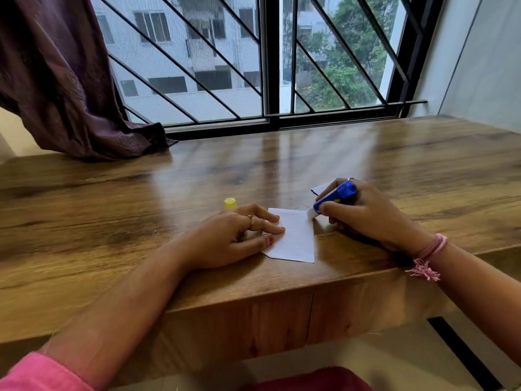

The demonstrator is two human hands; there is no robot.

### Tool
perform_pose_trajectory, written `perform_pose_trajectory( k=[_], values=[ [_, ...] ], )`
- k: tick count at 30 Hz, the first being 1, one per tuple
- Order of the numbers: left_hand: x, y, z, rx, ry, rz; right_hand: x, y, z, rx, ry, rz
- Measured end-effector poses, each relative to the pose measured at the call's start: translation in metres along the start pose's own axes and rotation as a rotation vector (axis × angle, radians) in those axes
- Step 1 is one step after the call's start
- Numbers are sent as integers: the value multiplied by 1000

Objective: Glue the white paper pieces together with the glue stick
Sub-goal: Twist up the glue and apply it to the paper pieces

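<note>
A white paper piece lies flat near the front edge of the wooden table. My left hand rests on its left part, fingers spread and pressing it down. My right hand grips a blue glue stick, tilted so that its white tip touches the paper's upper right corner. Behind my right hand a second white paper piece shows only one corner. The yellow cap of the glue stick stands upright just beyond my left hand's fingers.
A purple curtain drapes onto the table's far left corner. A barred window runs along the back edge. A white wall closes the right side. The table's front edge lies just below the paper.
</note>
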State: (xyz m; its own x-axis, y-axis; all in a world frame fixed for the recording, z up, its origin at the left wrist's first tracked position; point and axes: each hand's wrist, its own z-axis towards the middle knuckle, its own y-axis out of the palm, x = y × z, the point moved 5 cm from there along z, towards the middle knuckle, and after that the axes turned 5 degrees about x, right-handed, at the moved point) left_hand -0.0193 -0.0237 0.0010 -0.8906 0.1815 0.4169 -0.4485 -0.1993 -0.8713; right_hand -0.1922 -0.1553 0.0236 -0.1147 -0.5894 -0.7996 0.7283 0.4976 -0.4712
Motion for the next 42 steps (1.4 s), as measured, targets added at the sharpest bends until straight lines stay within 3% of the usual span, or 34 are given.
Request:
perform_pose_trajectory(
  k=[5,9,13,17,29,33,37,42],
  values=[
    [0,0,-1,-4,4,-3,-3,3,-2,-58,-31,-22],
    [-1,1,0,-11,5,0,-4,1,-2,-6,-39,-30],
    [-2,1,0,-3,12,-5,-7,5,-5,-95,-48,-29],
    [-1,0,0,8,15,-2,-7,2,-3,-41,-54,-42],
    [1,0,0,-3,2,5,-13,7,-7,-124,-136,-85],
    [1,0,0,-1,-1,-1,-11,4,-5,-62,-136,-90],
    [1,0,0,-5,-1,7,-14,8,-9,-140,-176,-104],
    [1,0,0,0,0,4,-14,6,-8,-108,-183,-104]
  ],
)
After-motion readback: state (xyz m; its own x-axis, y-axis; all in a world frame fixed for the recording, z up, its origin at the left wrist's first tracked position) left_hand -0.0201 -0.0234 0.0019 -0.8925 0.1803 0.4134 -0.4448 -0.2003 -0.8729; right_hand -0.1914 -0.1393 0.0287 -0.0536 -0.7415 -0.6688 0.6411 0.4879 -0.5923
